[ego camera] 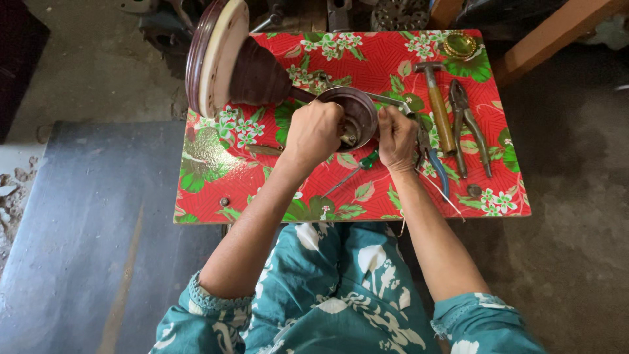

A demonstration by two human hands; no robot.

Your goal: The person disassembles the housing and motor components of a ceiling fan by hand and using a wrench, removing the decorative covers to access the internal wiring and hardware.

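Two hands (314, 131) (396, 136) on one brown cup (357, 111), one hammer (438, 105), two pliers (468, 124)

A small table (216, 170) with a red flowered cover stood on the grey floor (576, 151). On it lay a hammer (438, 105), pliers (468, 124), a green-handled screwdriver (354, 169), a gold ring-shaped piece (460, 44) and a brown fan part (236, 62).

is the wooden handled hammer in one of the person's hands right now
No: the wooden-handled hammer lies on the red floral tablecloth, beside the right hand, untouched.
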